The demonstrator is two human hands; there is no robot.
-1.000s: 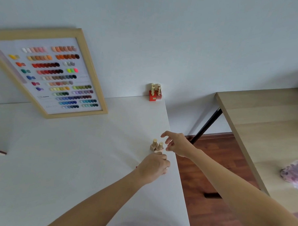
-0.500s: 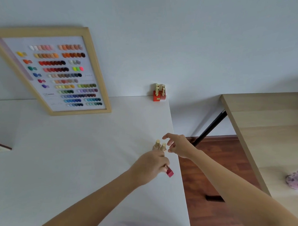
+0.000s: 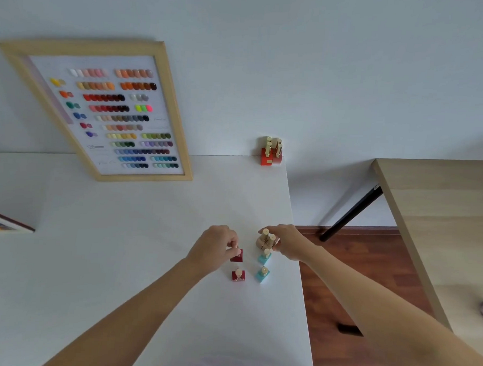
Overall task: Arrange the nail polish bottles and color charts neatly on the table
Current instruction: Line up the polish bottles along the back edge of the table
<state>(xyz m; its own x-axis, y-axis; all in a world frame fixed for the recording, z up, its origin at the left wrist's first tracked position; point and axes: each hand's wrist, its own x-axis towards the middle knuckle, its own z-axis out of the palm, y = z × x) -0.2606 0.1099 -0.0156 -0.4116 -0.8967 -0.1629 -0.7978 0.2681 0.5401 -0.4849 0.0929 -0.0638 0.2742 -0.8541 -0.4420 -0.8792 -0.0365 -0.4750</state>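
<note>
My left hand (image 3: 215,248) pinches the cap of a dark red nail polish bottle (image 3: 237,256) on the white table (image 3: 121,246). A second dark red bottle (image 3: 238,275) stands just in front of it. My right hand (image 3: 286,240) grips the caps of two beige bottles (image 3: 263,239) near the table's right edge. Two light blue bottles (image 3: 264,258) (image 3: 262,275) stand in front of those. A cluster of red-orange bottles (image 3: 270,153) sits at the far right corner. A framed color chart (image 3: 108,110) leans against the wall.
Another framed chart's corner (image 3: 6,223) shows at the left edge. The table's right edge runs close to the bottles, with wooden floor (image 3: 341,270) below. A wooden table (image 3: 440,219) with a black leg stands to the right.
My left hand moved left with the dark red bottle and set it behind the other red one. The blue bottles came into view. My right hand closed onto the beige bottles' caps.
</note>
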